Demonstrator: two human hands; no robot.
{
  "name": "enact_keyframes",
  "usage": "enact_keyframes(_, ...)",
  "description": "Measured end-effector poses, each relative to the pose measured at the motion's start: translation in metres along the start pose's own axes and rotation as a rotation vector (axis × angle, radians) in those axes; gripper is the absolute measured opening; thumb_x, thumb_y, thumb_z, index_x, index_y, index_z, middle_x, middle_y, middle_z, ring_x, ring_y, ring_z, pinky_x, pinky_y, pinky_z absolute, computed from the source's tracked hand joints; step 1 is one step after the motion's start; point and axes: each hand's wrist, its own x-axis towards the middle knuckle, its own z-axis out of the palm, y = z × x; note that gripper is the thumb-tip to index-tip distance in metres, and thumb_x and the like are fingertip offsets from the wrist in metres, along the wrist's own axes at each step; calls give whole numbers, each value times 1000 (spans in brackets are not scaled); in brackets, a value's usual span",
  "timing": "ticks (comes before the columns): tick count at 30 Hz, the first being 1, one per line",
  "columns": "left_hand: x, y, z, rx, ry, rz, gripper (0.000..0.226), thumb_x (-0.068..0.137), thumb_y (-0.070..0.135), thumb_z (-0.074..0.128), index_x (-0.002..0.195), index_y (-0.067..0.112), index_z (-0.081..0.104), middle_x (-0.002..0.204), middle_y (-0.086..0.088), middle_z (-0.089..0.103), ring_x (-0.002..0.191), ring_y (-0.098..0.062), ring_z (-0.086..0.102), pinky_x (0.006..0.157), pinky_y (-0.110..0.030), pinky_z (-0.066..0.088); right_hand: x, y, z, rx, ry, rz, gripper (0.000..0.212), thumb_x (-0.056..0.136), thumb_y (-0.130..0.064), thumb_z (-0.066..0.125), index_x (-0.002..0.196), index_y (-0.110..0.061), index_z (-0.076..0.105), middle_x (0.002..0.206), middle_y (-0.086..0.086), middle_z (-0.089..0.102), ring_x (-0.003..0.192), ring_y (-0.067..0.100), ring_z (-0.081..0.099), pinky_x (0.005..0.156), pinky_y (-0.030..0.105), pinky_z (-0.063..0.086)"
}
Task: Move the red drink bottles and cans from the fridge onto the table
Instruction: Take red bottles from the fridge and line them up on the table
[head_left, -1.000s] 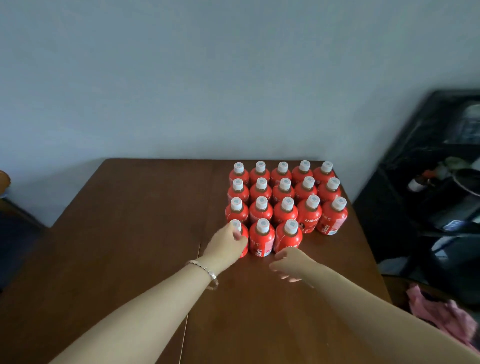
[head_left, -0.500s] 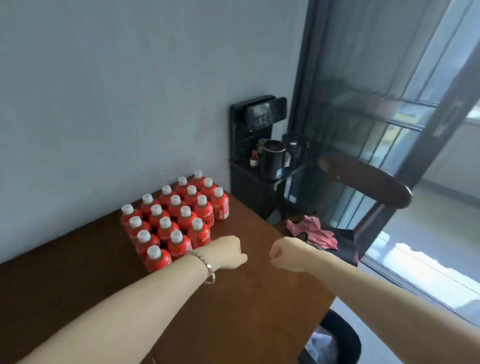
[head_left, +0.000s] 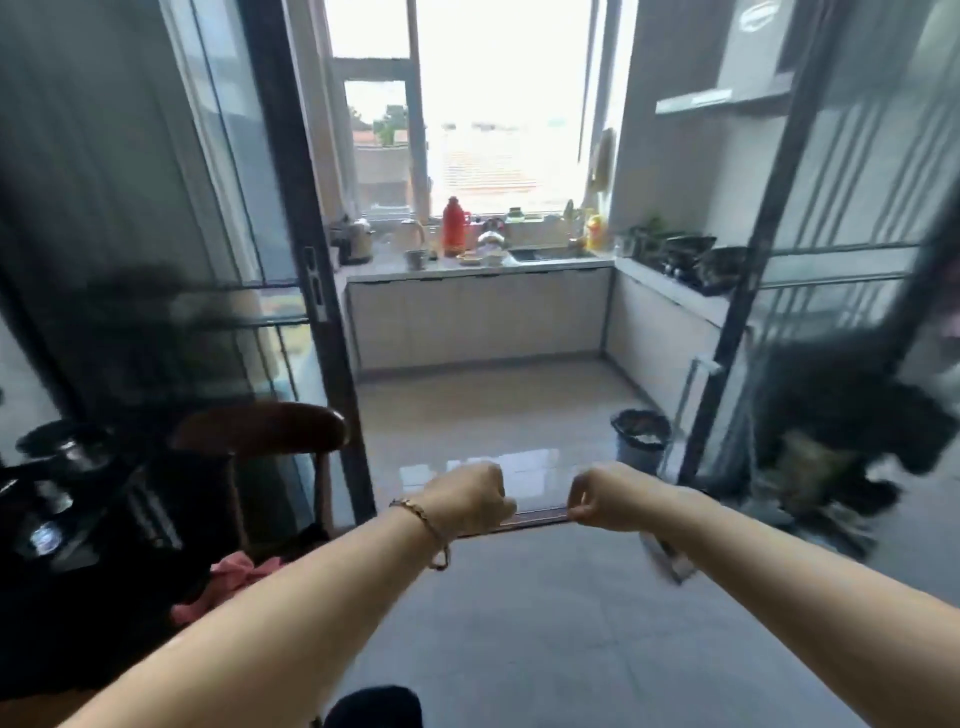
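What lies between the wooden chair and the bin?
In the head view, the dark sliding-door frame stands between the chair and bin; the floor beyond is bare.

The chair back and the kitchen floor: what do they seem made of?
The chair back looks like dark wood, smoothly varnished: a soft sheen runs along its curve. The floor seems to be polished pale tile, since it reflects daylight like a mirror.

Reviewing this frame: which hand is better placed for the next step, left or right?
Neither has a clear edge. The left hand and right hand are both curled, empty and level, side by side facing the open kitchen doorway. Nothing to pick up is in view to favour one side.
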Motion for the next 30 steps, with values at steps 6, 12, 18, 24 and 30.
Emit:
enact_keyframes(6, 114, 262, 13, 128, -91, 388, 35, 95, 25, 44, 113, -1, 60, 100, -16, 60, 90, -28, 57, 69, -27, 44, -66, 256, -81, 71, 175, 336, 20, 87, -23, 56, 101, -17, 69, 108, 3, 69, 98, 22, 64, 84, 28, 52)
enact_keyframes(12, 210, 486, 25, 142, -51, 631, 32, 92, 28, 47, 103, 4, 65, 95, -11, 63, 84, -25, 58, 66, -27, 42, -133, 463, -160, 85, 297, 611, 18, 88, -20, 55, 101, -18, 67, 113, 3, 66, 102, 26, 62, 76, 27, 45)
enact_keyframes(18, 281, 630, 33, 96, 41, 817, 22, 91, 28, 46, 95, 13, 61, 91, -1, 57, 81, -22, 55, 67, -27, 42, -156, 577, -213, 67, 379, 775, 24, 90, -16, 49, 107, -13, 65, 114, 5, 64, 102, 24, 61, 78, 32, 48)
enact_keyframes(24, 374, 766, 40, 61, 96, 987, 20, 91, 24, 45, 94, 11, 60, 103, -10, 64, 98, -29, 60, 79, -33, 48, -138, 705, -266, 56, 496, 944, 22, 85, -17, 50, 98, -15, 68, 106, 5, 67, 95, 26, 64, 73, 28, 47)
enact_keyframes(30, 465, 897, 42, 26, 129, 1108, 18, 88, 24, 44, 95, 18, 61, 98, -1, 66, 90, -25, 64, 75, -30, 50, -126, 820, -322, 66, 609, 1068, 16, 87, -15, 50, 83, -20, 65, 96, 3, 66, 86, 26, 62, 71, 30, 48)
